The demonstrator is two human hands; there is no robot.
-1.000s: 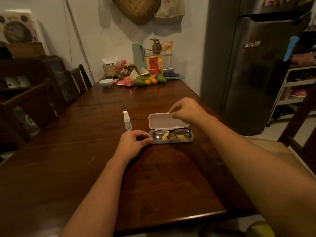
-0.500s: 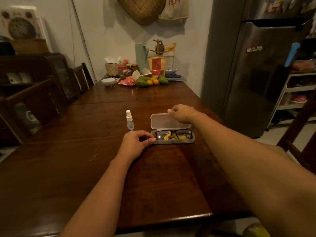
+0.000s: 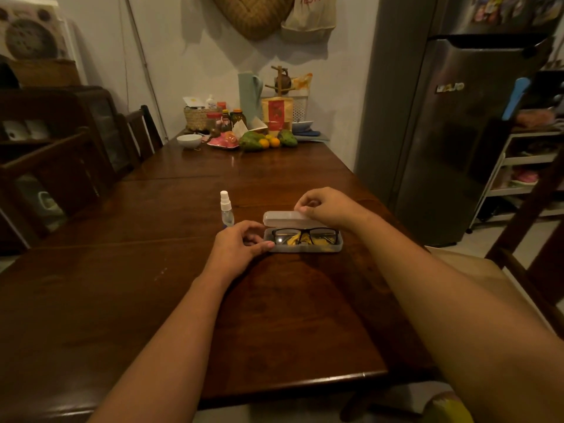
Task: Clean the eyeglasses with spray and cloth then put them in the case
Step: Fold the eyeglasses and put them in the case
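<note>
- My left hand (image 3: pixel 241 247) pinches the left end of the case (image 3: pixel 308 249), with the thumb on the front corner and the fingers curled round the back.
- My right hand (image 3: pixel 328 207) has its fingers curled over the far right edge of the lid (image 3: pixel 283 218), gripping it. The lid stands partly raised.
- The glasses (image 3: pixel 305 232) lie inside the case, lenses toward me, on top of a yellow cloth (image 3: pixel 291 240). The case sits mid-table (image 3: pixel 274 315), and the spray (image 3: pixel 226 210) stands upright just to its left.
- My guess is that the step in hand is working the lid. From this alone I can't tell whether it is going up or down.
- To do it well:
  - Hold the base flat with the left hand so it doesn't skid on the wood.
  - Swing the lid by its rim and don't twist it.
  - Keep the left thumb below the rim so it isn't caught.
  - If closing, check that the frame and cloth sit below the edge first. If opening, lay the lid fully back before reaching in.
- Hard to make out:
  - The right fingertips are hidden behind the lid.
  - The hinge is not visible.
  - My left hand covers the case's left end.
  - The cloth is mostly under the glasses.
  - In this dim light I can't tell whether the lenses are clean or smudged.
  - I can't read the liquid level in the spray.
  - The small bump on the case's front wall may be a latch, but I'm not sure.
</note>
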